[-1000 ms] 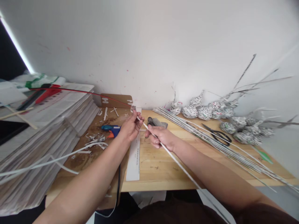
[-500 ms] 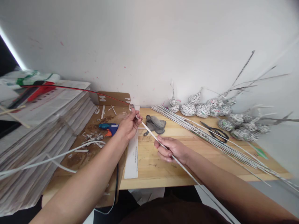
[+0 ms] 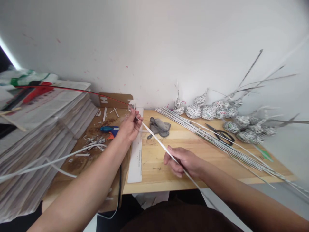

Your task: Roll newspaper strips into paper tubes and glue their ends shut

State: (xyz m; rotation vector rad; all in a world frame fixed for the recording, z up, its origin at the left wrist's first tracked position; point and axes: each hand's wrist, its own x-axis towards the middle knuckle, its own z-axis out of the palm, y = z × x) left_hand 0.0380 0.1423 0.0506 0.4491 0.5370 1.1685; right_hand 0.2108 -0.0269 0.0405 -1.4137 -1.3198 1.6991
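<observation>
My left hand point(image 3: 131, 124) pinches the upper end of a long thin white paper tube point(image 3: 158, 140), just above a white strip of board point(image 3: 135, 164) on the table. Lower along the same tube, my right hand point(image 3: 183, 161) is curled around it, and the tube runs on down past the table's front edge. A thin red and black cord point(image 3: 96, 93) ends at a small greyish piece point(image 3: 131, 105) behind my left fingertips; whether they touch, I cannot tell. Beyond the right hand lies a grey cloth point(image 3: 159, 127).
A tall stack of newspapers point(image 3: 60, 125) stands at left. Nearby are a blue glue gun point(image 3: 109, 129) and paper scraps point(image 3: 94, 141). To the right lie several paper tubes point(image 3: 193, 129), black scissors point(image 3: 223, 137) and woven paper gourd shapes point(image 3: 209, 112) against the wall.
My right hand has slid down the tube, away from the left hand, toward the lower right. The left hand keeps its pinch on the end. The whole view has shifted slightly.
</observation>
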